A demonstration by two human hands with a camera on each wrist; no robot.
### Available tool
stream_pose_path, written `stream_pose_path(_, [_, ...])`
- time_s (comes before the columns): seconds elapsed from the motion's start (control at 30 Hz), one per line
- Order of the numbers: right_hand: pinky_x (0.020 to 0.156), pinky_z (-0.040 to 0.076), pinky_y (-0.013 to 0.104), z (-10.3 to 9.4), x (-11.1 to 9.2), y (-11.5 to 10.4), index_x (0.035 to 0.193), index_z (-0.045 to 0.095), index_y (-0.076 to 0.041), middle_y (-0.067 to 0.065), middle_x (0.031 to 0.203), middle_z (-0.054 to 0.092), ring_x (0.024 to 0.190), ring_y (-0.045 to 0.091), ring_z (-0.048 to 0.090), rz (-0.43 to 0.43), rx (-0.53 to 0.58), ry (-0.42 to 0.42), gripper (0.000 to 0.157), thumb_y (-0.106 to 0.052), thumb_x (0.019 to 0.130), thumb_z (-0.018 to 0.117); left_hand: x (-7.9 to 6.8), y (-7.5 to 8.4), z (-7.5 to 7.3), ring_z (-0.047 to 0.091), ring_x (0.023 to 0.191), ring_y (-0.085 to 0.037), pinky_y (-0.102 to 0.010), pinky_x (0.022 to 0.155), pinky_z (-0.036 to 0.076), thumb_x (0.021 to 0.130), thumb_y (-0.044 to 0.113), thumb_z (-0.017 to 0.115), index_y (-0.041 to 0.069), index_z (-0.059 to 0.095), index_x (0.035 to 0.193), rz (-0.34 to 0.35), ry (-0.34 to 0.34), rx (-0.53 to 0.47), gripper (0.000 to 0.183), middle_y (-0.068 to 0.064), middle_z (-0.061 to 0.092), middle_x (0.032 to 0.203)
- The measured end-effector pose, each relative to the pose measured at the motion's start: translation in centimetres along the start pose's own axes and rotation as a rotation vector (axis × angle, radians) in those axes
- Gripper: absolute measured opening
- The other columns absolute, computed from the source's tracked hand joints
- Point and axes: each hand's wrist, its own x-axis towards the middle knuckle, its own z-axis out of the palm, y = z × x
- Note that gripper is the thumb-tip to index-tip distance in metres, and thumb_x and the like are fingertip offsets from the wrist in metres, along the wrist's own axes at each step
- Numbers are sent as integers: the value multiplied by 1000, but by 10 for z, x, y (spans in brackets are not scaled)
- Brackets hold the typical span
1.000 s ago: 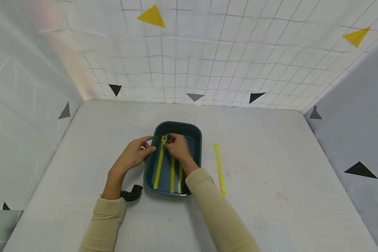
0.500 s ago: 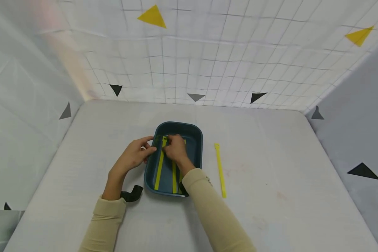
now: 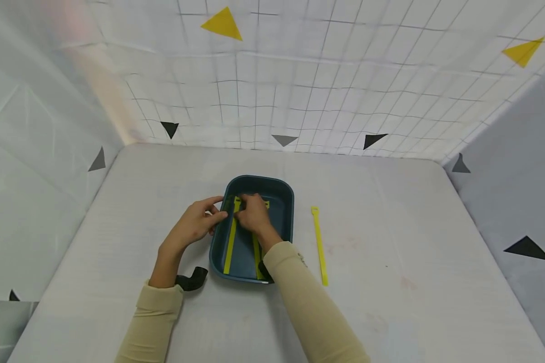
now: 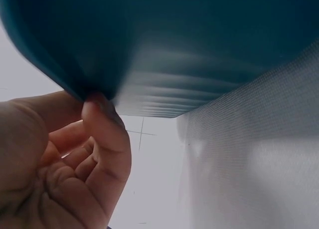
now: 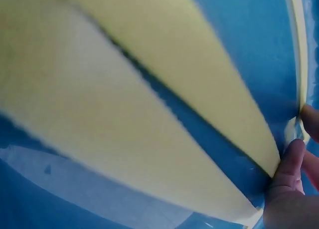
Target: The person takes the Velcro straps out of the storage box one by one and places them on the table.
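A dark teal tray (image 3: 292, 212) with rounded corners lies mid-table, yellow slotted straps inside. My left hand (image 3: 193, 222) pinches its left rim; the left wrist view shows thumb and finger (image 4: 107, 126) meeting at the rim (image 4: 42, 69). Inside the tray, my right hand (image 3: 254, 214) is at the slotted head end of the leftmost yellow strap (image 3: 230, 242). Seen from the right wrist, fingertips (image 5: 291, 159) pinch a narrow strap (image 5: 300, 49) at the frame's right edge. Two broad yellow straps cross close to that camera. In the head view, the right hand and sleeve partly hide another strap (image 3: 257, 257).
One more yellow strap (image 3: 319, 247) lies on the pale tabletop (image 3: 390, 212), right of the tray. Beside the left cuff sits a black curved piece (image 3: 194, 279). White sheet walls with triangular markers enclose the table at the back and sides.
The strap lying right of the leftmost one has shifted right inside the tray, closer to its neighbour. The right hand dropped slightly at first, then held. My left hand stays at the rim.
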Motion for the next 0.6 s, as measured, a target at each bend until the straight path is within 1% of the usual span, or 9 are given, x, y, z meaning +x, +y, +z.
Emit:
stream_pose_path(0.07, [88,48,39,0,0,1,130,64,-2,15,120,57,104,26,54,0,-3,6,42,-7,89,72,0,0,0,58,57,-20,-33,53,46,101,15,60,-6,42,145,4,0,0,52,-14,60,91])
stream_pose_path(0.17, [85,48,39,0,0,2,120,69,-3,13,115,58,100,25,54,0,1,11,32,-8,89,73,0,-1,1,59,57,-21,-34,54,47,101,15,60,-6,43,145,7,1,0,52,-14,60,91])
stream_pose_path(0.27, [83,49,38,1,-1,2,114,71,-3,12,112,60,98,24,56,1,5,16,25,-9,90,73,-1,-1,1,59,58,-21,-34,54,47,101,15,60,-6,43,145,8,-4,-5,52,-16,60,91])
stream_pose_path(0.4, [81,51,37,1,-3,1,112,70,-2,11,111,63,96,24,58,2,28,20,23,-9,91,71,-2,-2,1,59,58,-22,-35,55,48,101,14,60,-6,42,145,5,-11,-15,52,-16,60,92])
stream_pose_path(0.5, [79,52,37,1,-4,0,111,69,-2,10,109,63,93,24,59,-8,63,34,20,-7,92,69,-1,-1,0,59,58,-22,-35,55,48,101,15,59,-6,42,145,1,-10,-16,52,-16,60,92])
stream_pose_path(0.6, [78,53,36,-1,-4,-2,112,68,-3,10,105,65,89,23,60,-29,107,57,21,-4,92,67,-1,0,0,59,58,-22,-35,56,48,101,15,59,-5,42,146,0,-8,-14,53,-16,60,92])
